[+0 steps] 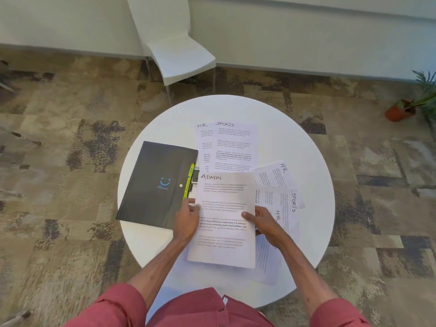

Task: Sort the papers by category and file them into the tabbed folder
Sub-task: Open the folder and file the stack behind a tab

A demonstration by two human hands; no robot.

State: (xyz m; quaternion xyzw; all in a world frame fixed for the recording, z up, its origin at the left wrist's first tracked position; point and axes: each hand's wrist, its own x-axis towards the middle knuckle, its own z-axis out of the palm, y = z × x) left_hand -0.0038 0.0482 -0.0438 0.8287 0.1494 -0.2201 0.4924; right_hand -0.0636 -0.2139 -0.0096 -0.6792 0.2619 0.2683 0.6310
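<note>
A sheet headed ADMIN (224, 199) is held above the round white table (306, 161). My left hand (187, 220) grips its left edge and my right hand (264, 224) grips its right edge, thumb on top. A black tabbed folder (158, 182) lies closed to the left, yellow-green tabs (190, 182) sticking out of its right side. Behind the held sheet lie a SPORTS sheet (236, 145) over an HR sheet (203, 142). To the right are an HR sheet (274, 174) and a SPORTS sheet (286, 201), fanned and partly covered.
More paper lies under the held sheet near the table's front edge (266, 265). A white chair (179, 53) stands beyond the table. A potted plant (401, 110) sits on the carpet at the far right.
</note>
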